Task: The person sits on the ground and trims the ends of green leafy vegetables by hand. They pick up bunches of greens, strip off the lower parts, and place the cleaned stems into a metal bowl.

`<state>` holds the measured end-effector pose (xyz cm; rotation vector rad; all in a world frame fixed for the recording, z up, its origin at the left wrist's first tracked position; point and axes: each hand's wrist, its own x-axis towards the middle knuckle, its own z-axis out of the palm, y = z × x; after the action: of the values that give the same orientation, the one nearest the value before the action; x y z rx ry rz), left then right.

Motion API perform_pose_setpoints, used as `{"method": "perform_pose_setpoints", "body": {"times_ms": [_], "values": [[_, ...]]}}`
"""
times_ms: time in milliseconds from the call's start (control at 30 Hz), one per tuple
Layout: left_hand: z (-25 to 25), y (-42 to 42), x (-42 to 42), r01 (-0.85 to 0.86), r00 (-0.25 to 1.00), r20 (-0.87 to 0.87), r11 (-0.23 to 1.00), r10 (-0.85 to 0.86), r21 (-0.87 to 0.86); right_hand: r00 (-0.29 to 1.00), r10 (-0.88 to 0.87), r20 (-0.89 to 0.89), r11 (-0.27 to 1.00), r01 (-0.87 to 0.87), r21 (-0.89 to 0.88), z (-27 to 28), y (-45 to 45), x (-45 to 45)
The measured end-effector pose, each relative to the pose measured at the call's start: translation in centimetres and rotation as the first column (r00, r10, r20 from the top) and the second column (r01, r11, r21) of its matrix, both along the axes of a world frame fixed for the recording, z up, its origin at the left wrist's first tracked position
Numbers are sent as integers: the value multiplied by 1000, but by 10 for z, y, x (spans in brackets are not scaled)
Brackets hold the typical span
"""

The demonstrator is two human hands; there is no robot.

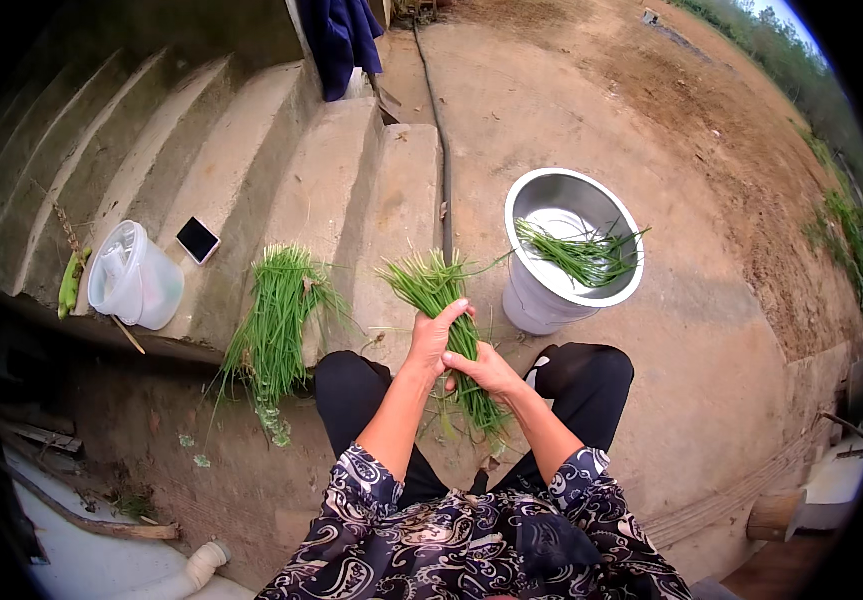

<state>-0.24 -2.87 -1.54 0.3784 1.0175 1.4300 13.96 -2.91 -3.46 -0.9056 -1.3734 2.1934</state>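
Between my knees I hold a bunch of thin green stalks, like chives (431, 289), its pale cut ends pointing up and away from me. My left hand (435, 337) grips the bunch around its upper middle, thumb across it. Just below, my right hand (485, 369) is closed around its lower part, and the leafy tips hang under it. To the left a larger pile of the same green stalks (278, 315) lies on the concrete step. At the right, loose stalks (581, 255) rest in a steel basin (525, 191) set on a pale bucket (533, 307).
Concrete steps (251, 127) rise on the left, holding a translucent plastic tub (158, 289), a phone (197, 240) and green pods (71, 285). A dark hose (435, 97) runs along the ground beyond. Dark blue cloth (338, 45) hangs near the wall. A branch (116, 531) lies lower left.
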Motion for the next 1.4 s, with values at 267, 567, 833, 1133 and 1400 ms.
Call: {"method": "perform_pose_setpoints", "body": {"times_ms": [267,567,833,1133,1400], "values": [[-133,-31,14,-219,938,162,886,306,-410,870,-362,336,930,315,187,-73,-12,32],[-254,-78,47,-301,738,124,488,663,-819,503,-281,817,781,-375,499,-97,-45,61],[-269,-84,48,-243,711,151,442,687,-864,570,-339,748,820,-211,532,-110,-25,74],[-274,-68,63,-123,695,541,820,473,-559,331,7,944,637,-729,251,-187,-72,106],[-267,-75,50,-226,807,29,354,590,-907,618,-457,640,787,-53,614,-76,-15,76]]}}
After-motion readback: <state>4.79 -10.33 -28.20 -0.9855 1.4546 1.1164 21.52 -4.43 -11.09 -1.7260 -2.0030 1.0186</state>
